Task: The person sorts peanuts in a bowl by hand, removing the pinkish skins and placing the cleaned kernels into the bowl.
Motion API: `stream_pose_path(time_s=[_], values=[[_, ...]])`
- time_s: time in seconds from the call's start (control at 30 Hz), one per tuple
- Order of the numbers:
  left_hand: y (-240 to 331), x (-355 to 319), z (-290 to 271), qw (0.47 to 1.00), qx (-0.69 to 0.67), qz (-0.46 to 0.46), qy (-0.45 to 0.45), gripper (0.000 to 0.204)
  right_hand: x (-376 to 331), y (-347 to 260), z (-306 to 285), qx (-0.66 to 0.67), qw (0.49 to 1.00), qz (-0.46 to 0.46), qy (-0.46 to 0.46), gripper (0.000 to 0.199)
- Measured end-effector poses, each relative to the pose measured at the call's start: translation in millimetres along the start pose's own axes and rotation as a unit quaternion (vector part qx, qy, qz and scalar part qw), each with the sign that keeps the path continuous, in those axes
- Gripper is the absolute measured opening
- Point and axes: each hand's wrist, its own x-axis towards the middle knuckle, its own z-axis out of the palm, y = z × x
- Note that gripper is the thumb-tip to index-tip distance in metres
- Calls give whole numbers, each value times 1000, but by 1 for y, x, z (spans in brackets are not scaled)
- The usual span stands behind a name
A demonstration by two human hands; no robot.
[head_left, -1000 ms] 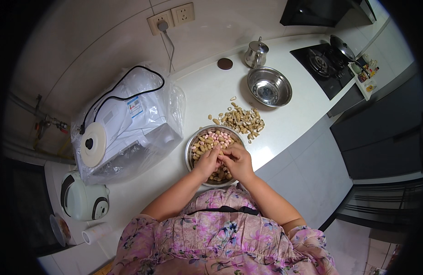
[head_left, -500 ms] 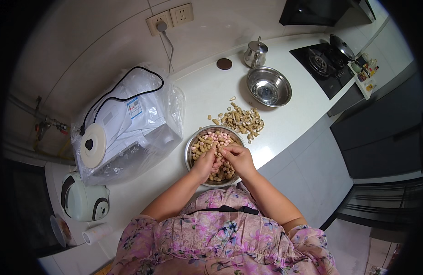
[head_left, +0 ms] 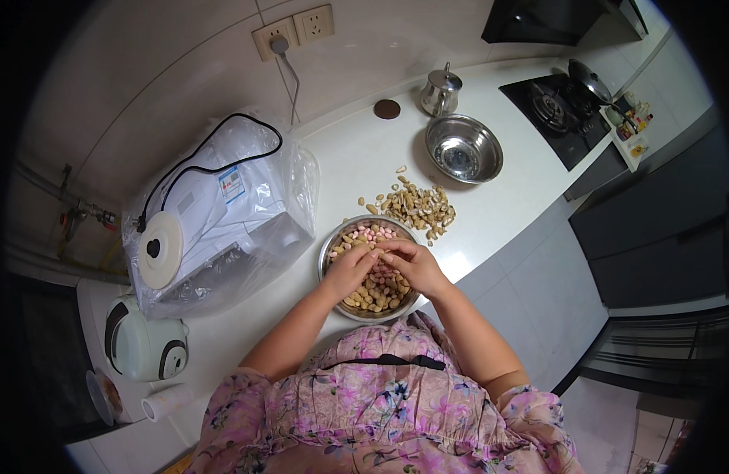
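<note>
A steel bowl (head_left: pixel 323 271) near the counter's front edge holds unshelled peanuts (head_left: pixel 374 299) and pink shelled kernels (head_left: pixel 370 233). Over its middle, my left hand (head_left: pixel 349 271) and my right hand (head_left: pixel 417 267) meet, thumbs and fingertips pinched together. Between the fingertips is a peanut, mostly covered by the fingers. Just beyond the bowl, to the right, a heap of broken peanut shells (head_left: pixel 418 208) lies directly on the white counter.
Behind the shells stands a second steel bowl (head_left: pixel 442 146), with a metal pot (head_left: pixel 441 93) and a dark round lid (head_left: pixel 387 109) farther back. A plastic-wrapped white appliance (head_left: pixel 246 205) and a rice cooker (head_left: pixel 147 344) occupy the left. A gas stove (head_left: pixel 550 110) sits far right.
My hands have shifted slightly, the left fingers now more curled and both sets of fingertips closer together. More peanuts show in the bowl's near part.
</note>
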Motion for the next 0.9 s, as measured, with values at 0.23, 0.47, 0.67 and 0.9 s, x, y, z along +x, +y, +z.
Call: stream_pose_path(time_s=[0.23, 0.47, 0.67, 0.9], values=[[5, 5, -10, 965, 260, 39, 5, 31, 11, 1, -4, -148, 985, -88, -13, 20], [5, 6, -13, 941, 337, 42, -16, 29, 12, 10, -3, -191, 974, -122, 8, 19], [-20, 7, -11, 997, -5, -34, -65, 38, 11, 8, -3, -189, 977, -95, 10, 14], [-17, 8, -11, 964, -203, -164, -44, 43, 2, -12, 8, -261, 938, -225, 44, 22]])
